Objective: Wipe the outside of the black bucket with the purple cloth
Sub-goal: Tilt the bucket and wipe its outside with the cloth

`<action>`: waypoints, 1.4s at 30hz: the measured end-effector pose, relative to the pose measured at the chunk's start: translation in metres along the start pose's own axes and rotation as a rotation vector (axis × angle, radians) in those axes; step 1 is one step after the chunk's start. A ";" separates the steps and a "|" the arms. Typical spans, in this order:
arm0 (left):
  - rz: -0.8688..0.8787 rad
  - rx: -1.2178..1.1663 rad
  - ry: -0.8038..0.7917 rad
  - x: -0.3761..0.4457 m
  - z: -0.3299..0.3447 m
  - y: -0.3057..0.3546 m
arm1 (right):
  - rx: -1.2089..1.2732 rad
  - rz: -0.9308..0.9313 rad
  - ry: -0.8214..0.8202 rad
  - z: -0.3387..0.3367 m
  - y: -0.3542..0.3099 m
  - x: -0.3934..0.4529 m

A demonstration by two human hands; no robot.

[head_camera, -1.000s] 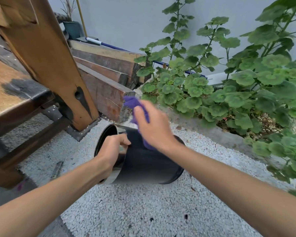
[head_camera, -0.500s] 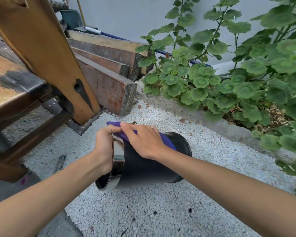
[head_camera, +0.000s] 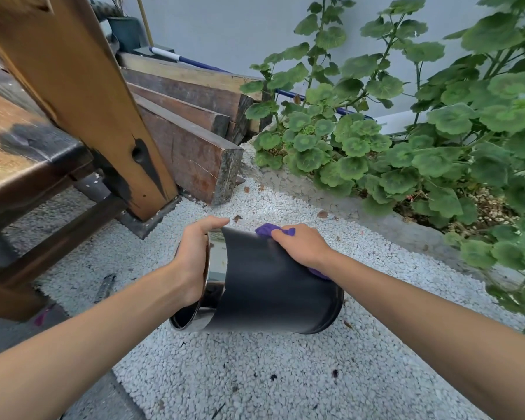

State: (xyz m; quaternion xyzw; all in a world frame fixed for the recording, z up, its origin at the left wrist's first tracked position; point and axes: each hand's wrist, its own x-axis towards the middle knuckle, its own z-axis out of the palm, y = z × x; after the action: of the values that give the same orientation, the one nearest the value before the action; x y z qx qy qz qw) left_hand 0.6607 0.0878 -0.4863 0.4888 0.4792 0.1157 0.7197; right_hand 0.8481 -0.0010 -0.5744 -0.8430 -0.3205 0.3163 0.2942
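here, nearest the camera, two bare forearms are seen reaching in from the lower corners of the frame toward the centre. the black bucket [head_camera: 273, 283] is held on its side just above the white gravel [head_camera: 255, 374], a little below the middle of the picture, with its chrome-rimmed mouth turned to the lower left and its base to the right. the left hand [head_camera: 194, 262] is closed over the rim at the mouth, fingers hooked on the upper edge, so the bucket is steadied. the right hand [head_camera: 300, 245] is pressed onto the upper right of the black wall and is closed on the purple cloth [head_camera: 272, 230], which is bunched under the palm; a tuft is shown past the fingertips and a little more below the wrist.

the wiping step is judged to be under way, with only the top of the wall covered by the cloth. for the next move, the cloth would need to be drawn along or around the wall under steady pressure, and the bucket turned by the rim so that the underside, not yet reached, is brought up.

further back, a wooden bench [head_camera: 28, 153] is set at the left, stacked timber planks [head_camera: 194, 140] at upper centre, and leafy green plants [head_camera: 422, 140] at the right.
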 end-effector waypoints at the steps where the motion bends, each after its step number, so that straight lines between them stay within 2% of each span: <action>1: -0.012 0.041 -0.008 -0.001 0.002 -0.001 | 0.011 0.013 0.025 -0.002 0.007 0.001; 6: -0.050 0.107 -0.131 -0.005 0.010 0.004 | 0.159 0.117 0.114 -0.013 0.033 -0.001; 11: -0.120 0.069 -0.164 -0.014 0.008 0.007 | 0.777 0.287 0.285 -0.044 0.031 -0.004; 15: -0.030 0.106 -0.158 -0.016 -0.001 0.002 | 0.951 0.152 0.405 -0.077 -0.008 -0.010; 17: 0.064 0.184 -0.198 -0.017 -0.003 0.004 | 0.910 0.039 0.434 -0.079 -0.035 -0.018; 21: 0.128 0.337 -0.285 -0.017 -0.004 -0.004 | 0.561 -0.261 0.438 -0.043 -0.080 -0.045; 23: 0.091 0.346 -0.282 -0.014 -0.004 -0.014 | 0.435 -0.384 0.360 -0.013 -0.089 -0.058; 25: 0.066 0.357 -0.236 -0.011 -0.007 -0.027 | 0.228 -0.458 0.198 0.019 -0.090 -0.063; 27: 0.060 0.389 -0.120 -0.009 -0.012 -0.035 | 0.019 -0.474 0.089 0.045 -0.084 -0.065; 29: 0.071 0.416 -0.063 -0.009 -0.014 -0.036 | -0.017 -0.487 0.105 0.060 -0.080 -0.064; 34: 0.096 0.256 -0.108 0.001 -0.016 -0.029 | 0.052 -0.419 0.192 0.065 -0.079 -0.052; 38: 0.126 0.177 -0.152 0.001 -0.008 -0.023 | 0.104 -0.368 0.152 0.064 -0.068 -0.041; 42: 0.102 0.091 -0.177 0.007 -0.006 -0.016 | 0.045 -0.252 0.120 0.059 -0.045 -0.029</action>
State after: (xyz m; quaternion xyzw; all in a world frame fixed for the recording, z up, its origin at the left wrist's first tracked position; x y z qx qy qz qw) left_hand 0.6548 0.0883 -0.5036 0.5531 0.3931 0.0864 0.7295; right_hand 0.7722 0.0239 -0.5701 -0.8067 -0.3986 0.2328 0.3690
